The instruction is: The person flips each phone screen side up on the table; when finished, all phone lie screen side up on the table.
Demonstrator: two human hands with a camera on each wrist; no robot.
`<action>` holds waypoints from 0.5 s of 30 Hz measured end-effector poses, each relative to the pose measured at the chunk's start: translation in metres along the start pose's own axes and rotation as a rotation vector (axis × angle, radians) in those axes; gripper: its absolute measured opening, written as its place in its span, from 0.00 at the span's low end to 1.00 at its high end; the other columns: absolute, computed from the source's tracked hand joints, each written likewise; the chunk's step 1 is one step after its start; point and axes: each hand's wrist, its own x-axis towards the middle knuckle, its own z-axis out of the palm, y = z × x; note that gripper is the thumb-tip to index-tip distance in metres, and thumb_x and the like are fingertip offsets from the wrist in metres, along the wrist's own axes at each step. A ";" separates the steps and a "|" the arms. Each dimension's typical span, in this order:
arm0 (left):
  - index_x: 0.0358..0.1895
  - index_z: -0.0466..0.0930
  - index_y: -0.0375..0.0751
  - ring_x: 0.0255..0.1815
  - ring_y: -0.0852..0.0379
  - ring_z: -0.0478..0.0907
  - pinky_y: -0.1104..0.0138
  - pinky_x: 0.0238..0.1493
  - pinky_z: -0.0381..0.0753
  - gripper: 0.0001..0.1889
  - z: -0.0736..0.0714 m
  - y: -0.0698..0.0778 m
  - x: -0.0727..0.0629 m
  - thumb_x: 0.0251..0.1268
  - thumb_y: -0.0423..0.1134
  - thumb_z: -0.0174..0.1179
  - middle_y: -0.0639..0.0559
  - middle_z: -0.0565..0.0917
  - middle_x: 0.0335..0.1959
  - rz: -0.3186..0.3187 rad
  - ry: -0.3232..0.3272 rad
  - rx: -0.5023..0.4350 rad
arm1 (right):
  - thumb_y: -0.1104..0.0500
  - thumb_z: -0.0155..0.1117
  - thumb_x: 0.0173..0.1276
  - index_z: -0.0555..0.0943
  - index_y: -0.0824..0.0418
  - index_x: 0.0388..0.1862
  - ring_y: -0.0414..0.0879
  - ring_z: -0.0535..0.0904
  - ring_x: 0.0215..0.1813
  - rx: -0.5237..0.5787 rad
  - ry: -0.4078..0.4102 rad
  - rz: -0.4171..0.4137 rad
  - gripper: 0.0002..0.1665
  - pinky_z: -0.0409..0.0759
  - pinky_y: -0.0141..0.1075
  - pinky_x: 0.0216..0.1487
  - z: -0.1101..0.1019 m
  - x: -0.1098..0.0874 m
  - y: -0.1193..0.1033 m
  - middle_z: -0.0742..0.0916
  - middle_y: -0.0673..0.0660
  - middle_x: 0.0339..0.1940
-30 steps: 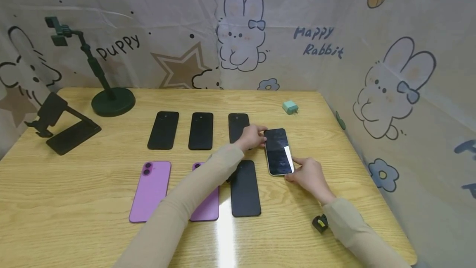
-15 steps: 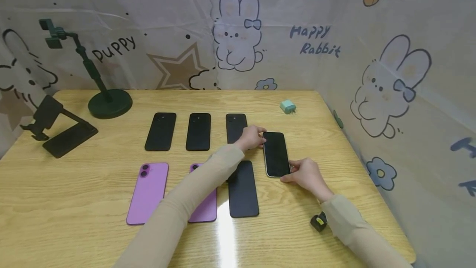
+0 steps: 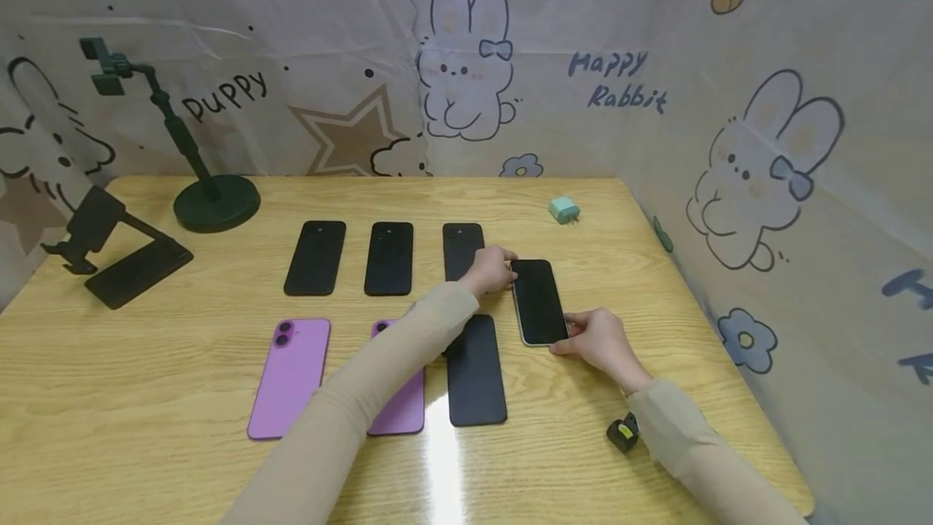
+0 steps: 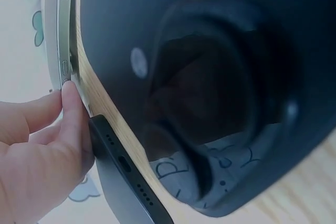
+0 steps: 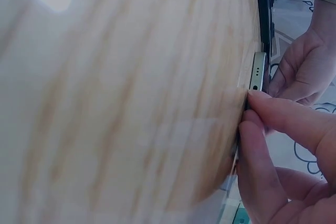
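A smartphone with a black screen and pale metal frame (image 3: 538, 305) lies screen up at the right end of two rows of phones. At its upper left edge my left hand (image 3: 490, 270) pinches the frame; the left wrist view shows fingertips (image 4: 71, 90) on that side. My right hand (image 3: 601, 340) holds the lower right corner between thumb and fingers, close over the wood. Beneath my left hand is a black phone (image 3: 461, 252), partly covered. A larger dark phone (image 3: 477, 379) lies nearer, beside the held one.
Two more black phones (image 3: 315, 259) lie in the back row. In front are purple phones (image 3: 290, 379), one partly hidden by my left sleeve. A folding stand (image 3: 131, 266), a green phone holder (image 3: 217, 205), a mint charger plug (image 3: 564, 210) and a small black object (image 3: 623, 433) stand around.
The pale-framed phone has tilted flatter, losing the bright reflection on its screen, and has shifted slightly left toward the row. Both hands have stayed on it.
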 end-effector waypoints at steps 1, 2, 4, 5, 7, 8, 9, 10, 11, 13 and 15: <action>0.66 0.71 0.38 0.19 0.66 0.73 0.76 0.38 0.75 0.23 0.000 0.000 0.000 0.68 0.30 0.56 0.42 0.85 0.38 0.002 -0.001 0.010 | 0.57 0.78 0.49 0.78 0.71 0.57 0.46 0.72 0.35 0.001 0.001 -0.002 0.36 0.71 0.33 0.37 0.000 0.000 0.000 0.83 0.56 0.33; 0.66 0.71 0.37 0.19 0.65 0.73 0.75 0.41 0.75 0.23 0.000 0.000 0.000 0.68 0.30 0.56 0.42 0.85 0.39 0.002 -0.002 0.014 | 0.58 0.78 0.49 0.78 0.71 0.57 0.46 0.72 0.35 0.001 0.003 -0.003 0.36 0.72 0.34 0.37 0.000 0.000 0.000 0.83 0.57 0.33; 0.66 0.70 0.37 0.19 0.66 0.73 0.74 0.45 0.76 0.23 0.000 0.000 0.000 0.68 0.30 0.56 0.42 0.85 0.40 0.005 -0.005 0.022 | 0.58 0.78 0.49 0.79 0.71 0.56 0.47 0.73 0.35 0.002 0.010 -0.002 0.35 0.73 0.35 0.37 0.000 0.001 0.001 0.84 0.58 0.34; 0.66 0.70 0.37 0.19 0.66 0.73 0.73 0.46 0.76 0.23 0.001 0.000 0.001 0.68 0.30 0.56 0.43 0.86 0.40 0.004 -0.005 0.021 | 0.58 0.78 0.49 0.79 0.71 0.56 0.47 0.74 0.36 0.000 0.015 0.000 0.35 0.73 0.35 0.38 0.000 0.001 0.001 0.85 0.58 0.34; 0.66 0.70 0.37 0.19 0.66 0.73 0.74 0.45 0.77 0.23 0.001 0.000 0.001 0.68 0.29 0.55 0.42 0.85 0.40 0.002 -0.005 0.013 | 0.59 0.78 0.49 0.79 0.71 0.55 0.48 0.75 0.37 -0.001 0.023 0.007 0.34 0.75 0.37 0.39 0.000 0.001 0.002 0.86 0.60 0.36; 0.66 0.70 0.36 0.19 0.66 0.73 0.74 0.44 0.77 0.23 0.001 0.000 0.001 0.68 0.29 0.55 0.43 0.85 0.40 0.000 -0.006 0.011 | 0.59 0.78 0.49 0.79 0.71 0.55 0.48 0.76 0.37 -0.002 0.025 0.008 0.34 0.75 0.38 0.40 0.000 0.002 0.002 0.86 0.61 0.36; 0.66 0.70 0.36 0.19 0.65 0.74 0.74 0.43 0.77 0.23 0.001 0.000 0.001 0.68 0.29 0.55 0.43 0.85 0.39 0.000 -0.008 0.012 | 0.59 0.78 0.49 0.79 0.71 0.55 0.48 0.76 0.38 -0.001 0.026 0.010 0.34 0.76 0.39 0.41 0.000 0.002 0.002 0.86 0.61 0.37; 0.66 0.70 0.37 0.19 0.66 0.74 0.75 0.44 0.77 0.23 0.001 0.000 0.001 0.68 0.29 0.55 0.43 0.86 0.39 -0.001 -0.010 0.021 | 0.59 0.78 0.49 0.79 0.71 0.55 0.49 0.76 0.39 -0.002 0.027 0.012 0.34 0.76 0.39 0.41 0.000 0.002 0.002 0.86 0.61 0.38; 0.66 0.70 0.37 0.19 0.65 0.74 0.74 0.45 0.78 0.23 0.001 0.000 0.001 0.68 0.29 0.55 0.43 0.86 0.38 -0.001 -0.013 0.025 | 0.59 0.78 0.49 0.79 0.71 0.55 0.49 0.76 0.39 -0.003 0.026 0.012 0.34 0.76 0.40 0.42 0.000 0.001 0.003 0.86 0.62 0.38; 0.66 0.70 0.37 0.18 0.66 0.74 0.73 0.48 0.77 0.23 0.000 0.001 0.001 0.68 0.29 0.55 0.43 0.87 0.38 0.002 -0.019 0.047 | 0.58 0.78 0.50 0.79 0.70 0.55 0.49 0.77 0.40 -0.006 0.027 0.010 0.34 0.77 0.40 0.43 0.000 0.001 0.003 0.87 0.62 0.40; 0.66 0.70 0.37 0.17 0.66 0.73 0.71 0.53 0.76 0.23 0.000 0.002 0.002 0.68 0.30 0.55 0.44 0.87 0.39 0.008 -0.021 0.071 | 0.58 0.78 0.50 0.80 0.70 0.55 0.49 0.77 0.41 -0.013 0.031 0.006 0.34 0.77 0.41 0.44 0.000 0.001 0.003 0.87 0.62 0.40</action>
